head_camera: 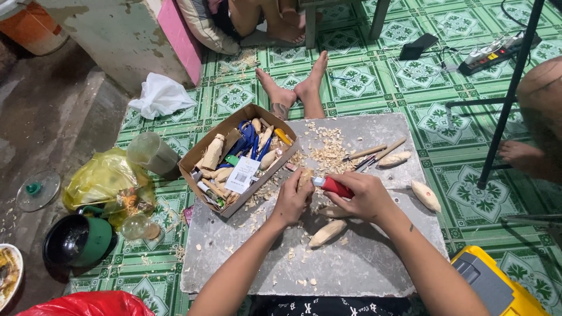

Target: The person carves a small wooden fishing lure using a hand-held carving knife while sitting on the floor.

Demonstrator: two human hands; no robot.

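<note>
Over the grey worktop [363, 263], the left hand [291, 202] clamps a pale wooden blank [304, 175] steady — the right hand [367, 196] grips a red-handled knife [332, 185] against it, shavings [328, 153] scattered beside a cardboard box [202, 153] of tools

We see bare slab [363, 263] along its near edge; the box [234, 161] blocks its far left corner, tools [374, 153] the far edge.

Bright, even light; edges bowed
</note>
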